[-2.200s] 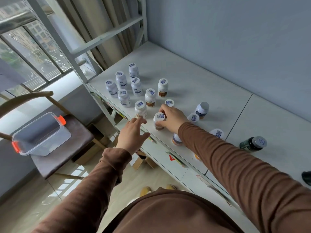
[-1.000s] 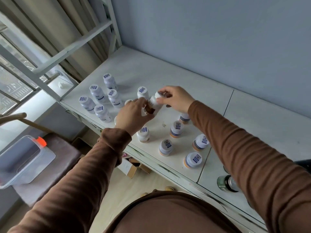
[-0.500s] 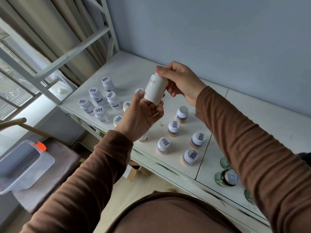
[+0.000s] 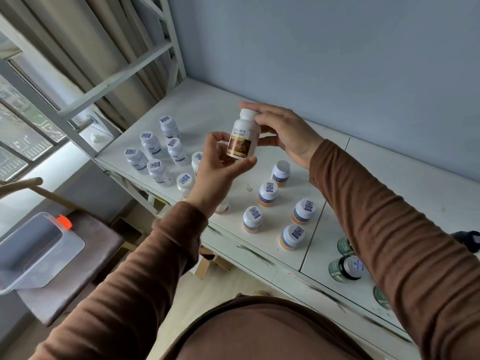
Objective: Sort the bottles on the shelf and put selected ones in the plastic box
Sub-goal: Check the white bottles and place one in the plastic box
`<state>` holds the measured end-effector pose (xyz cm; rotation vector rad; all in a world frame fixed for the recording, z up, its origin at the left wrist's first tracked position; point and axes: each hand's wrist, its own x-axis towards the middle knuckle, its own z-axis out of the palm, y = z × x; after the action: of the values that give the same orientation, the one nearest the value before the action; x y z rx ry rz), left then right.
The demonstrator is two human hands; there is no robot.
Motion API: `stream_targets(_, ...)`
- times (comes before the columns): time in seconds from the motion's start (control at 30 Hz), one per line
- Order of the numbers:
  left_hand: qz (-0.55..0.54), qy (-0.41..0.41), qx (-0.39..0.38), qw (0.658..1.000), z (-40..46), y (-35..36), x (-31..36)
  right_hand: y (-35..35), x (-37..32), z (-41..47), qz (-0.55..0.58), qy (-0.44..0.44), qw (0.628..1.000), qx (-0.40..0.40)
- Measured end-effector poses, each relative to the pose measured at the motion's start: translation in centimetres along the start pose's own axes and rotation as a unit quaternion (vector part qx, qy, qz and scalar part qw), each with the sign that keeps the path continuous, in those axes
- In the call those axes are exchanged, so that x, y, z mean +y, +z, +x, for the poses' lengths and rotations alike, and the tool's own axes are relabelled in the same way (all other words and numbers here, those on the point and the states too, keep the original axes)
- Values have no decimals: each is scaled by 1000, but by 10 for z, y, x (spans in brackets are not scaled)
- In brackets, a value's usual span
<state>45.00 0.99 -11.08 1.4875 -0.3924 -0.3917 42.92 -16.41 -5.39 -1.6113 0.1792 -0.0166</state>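
A plain room in a home or small stockroom: a white metal shelf (image 4: 259,118) stands against a bare blue-grey wall (image 4: 337,48), beige curtains (image 4: 85,48) hang by a barred window (image 4: 15,131), and a padded chair (image 4: 85,245) sits on light wood flooring (image 4: 207,289).

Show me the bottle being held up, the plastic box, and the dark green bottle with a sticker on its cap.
held bottle (image 4: 240,144), head view, on its brown label
plastic box (image 4: 39,252), head view, on its clear lid
dark green bottle (image 4: 337,268), head view, on its side
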Motion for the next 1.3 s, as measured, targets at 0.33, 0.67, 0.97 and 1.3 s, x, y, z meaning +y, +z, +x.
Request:
stream_targets(0.33,332,133,81,931,1,-3,-24,4,25,9,-88,3,996,2)
stream_targets(0.67,516,61,27,854,22,-58,-43,27,84,43,-417,36,908,2)
stream_targets(0.97,531,54,15,845,16,-54,-47,45,121,52,-483,89,869,-59)
stream_targets(1.3,532,117,-41,838,-28,-23,-18,4,66,-35,-454,-37,890,10)
